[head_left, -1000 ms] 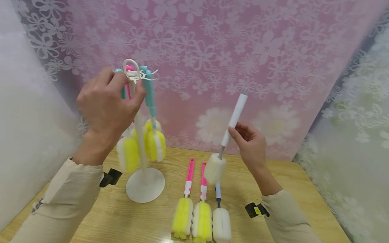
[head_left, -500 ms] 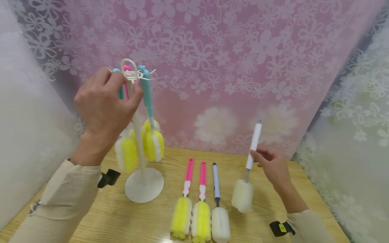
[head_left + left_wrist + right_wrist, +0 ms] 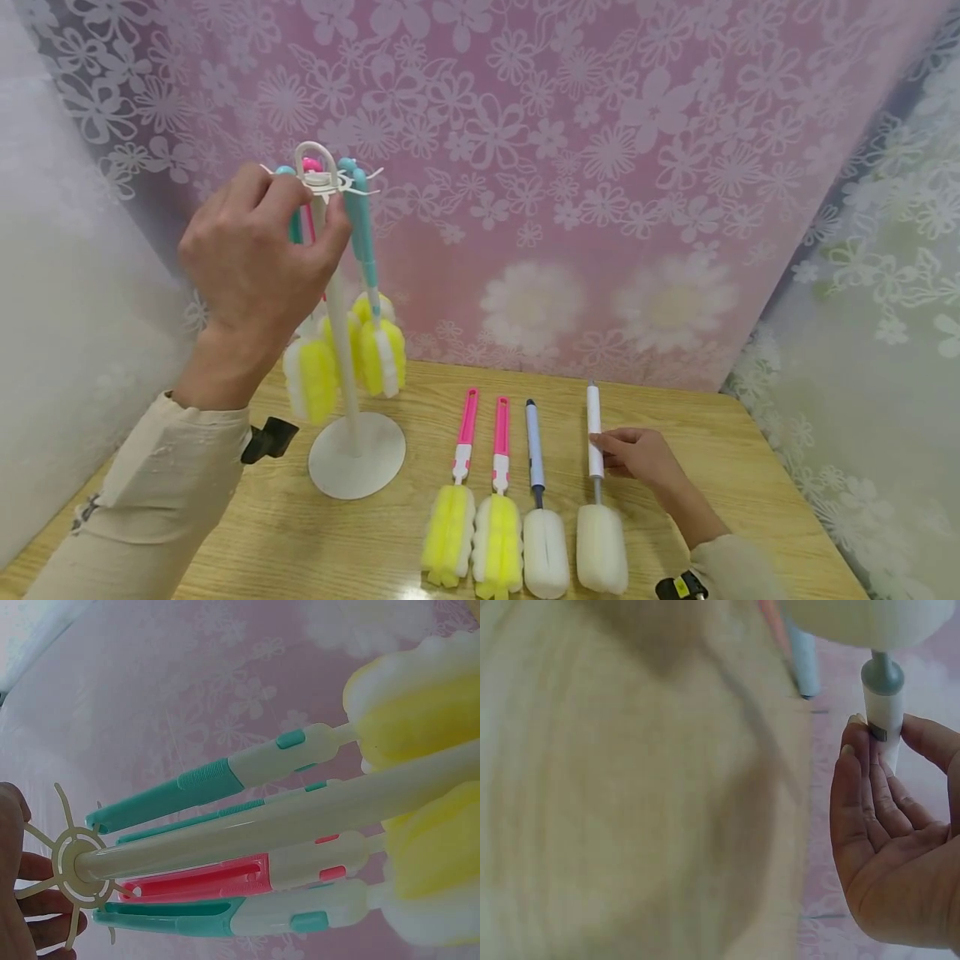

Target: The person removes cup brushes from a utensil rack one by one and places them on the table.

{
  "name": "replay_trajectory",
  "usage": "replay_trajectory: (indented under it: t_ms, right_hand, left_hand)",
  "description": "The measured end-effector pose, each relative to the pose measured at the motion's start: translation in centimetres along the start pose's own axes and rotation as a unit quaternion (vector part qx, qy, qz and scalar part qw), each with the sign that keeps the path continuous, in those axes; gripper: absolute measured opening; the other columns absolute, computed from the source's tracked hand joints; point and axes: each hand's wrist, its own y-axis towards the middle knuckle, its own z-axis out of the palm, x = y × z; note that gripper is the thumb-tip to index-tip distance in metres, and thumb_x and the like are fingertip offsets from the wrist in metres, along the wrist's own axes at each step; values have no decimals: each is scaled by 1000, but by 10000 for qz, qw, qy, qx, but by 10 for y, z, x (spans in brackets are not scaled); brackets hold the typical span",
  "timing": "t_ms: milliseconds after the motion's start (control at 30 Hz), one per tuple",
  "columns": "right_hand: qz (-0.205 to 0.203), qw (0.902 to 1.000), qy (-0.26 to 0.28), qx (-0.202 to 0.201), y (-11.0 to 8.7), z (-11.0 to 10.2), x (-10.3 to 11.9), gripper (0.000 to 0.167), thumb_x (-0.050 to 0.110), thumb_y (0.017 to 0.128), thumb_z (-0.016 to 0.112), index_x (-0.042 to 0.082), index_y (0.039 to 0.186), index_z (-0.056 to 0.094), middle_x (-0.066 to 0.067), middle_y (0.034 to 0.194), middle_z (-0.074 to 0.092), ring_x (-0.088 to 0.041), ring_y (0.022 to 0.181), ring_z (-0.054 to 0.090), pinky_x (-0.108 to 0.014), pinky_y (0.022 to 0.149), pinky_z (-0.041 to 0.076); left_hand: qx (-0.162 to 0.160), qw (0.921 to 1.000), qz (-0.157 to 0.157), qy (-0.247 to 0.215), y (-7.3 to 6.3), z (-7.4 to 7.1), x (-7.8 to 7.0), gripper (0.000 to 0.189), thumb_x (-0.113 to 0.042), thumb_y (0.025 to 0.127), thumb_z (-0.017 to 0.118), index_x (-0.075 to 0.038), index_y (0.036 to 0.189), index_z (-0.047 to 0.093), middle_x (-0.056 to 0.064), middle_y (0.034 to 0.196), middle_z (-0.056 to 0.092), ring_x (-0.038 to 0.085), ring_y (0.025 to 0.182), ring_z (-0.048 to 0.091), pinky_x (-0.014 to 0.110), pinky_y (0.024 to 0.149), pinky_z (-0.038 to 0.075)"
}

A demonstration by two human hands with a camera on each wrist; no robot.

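Note:
My left hand [image 3: 258, 250] grips the hooked top ring [image 3: 79, 866] of a white stand [image 3: 347, 358]. Bottle brushes with teal handles [image 3: 363, 225] and a pink handle [image 3: 202, 877] hang from its hooks, yellow-and-white sponge heads down. My right hand [image 3: 637, 457] pinches the white handle of a sponge brush [image 3: 600, 546], whose cream head is low at the table. Left of it lie a brush with a pale blue handle [image 3: 534, 442] and two pink-handled brushes [image 3: 448, 533] [image 3: 498, 542], side by side. In the right wrist view, thumb and fingers close on the white handle [image 3: 885, 712].
The wooden table [image 3: 300, 533] has a far edge against a pink flowered curtain [image 3: 495, 208]. Pale flowered cloth [image 3: 885, 400] stands at the right side, and a white wall-like surface [image 3: 75, 333] at the left. The stand rests on a round white base [image 3: 356, 467].
The right hand carried the white-handled brush rightward, then down beside the pale blue one, in line with the row. The left hand stays on the stand's top.

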Motion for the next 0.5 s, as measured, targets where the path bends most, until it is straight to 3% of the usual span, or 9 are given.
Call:
replay_trajectory:
  t_ms: [500]
  right_hand:
    - [156,9995,-265,20,11,25,-11,48,33,87,69,-7,112,65,-7,86,69,-21,77,66,-35,70,55]
  left_hand:
    - [-4,10000,27,2,0,2,1,39,-39,87,50,-4,77,63,11,71,50,31,56,47,43,52,35]
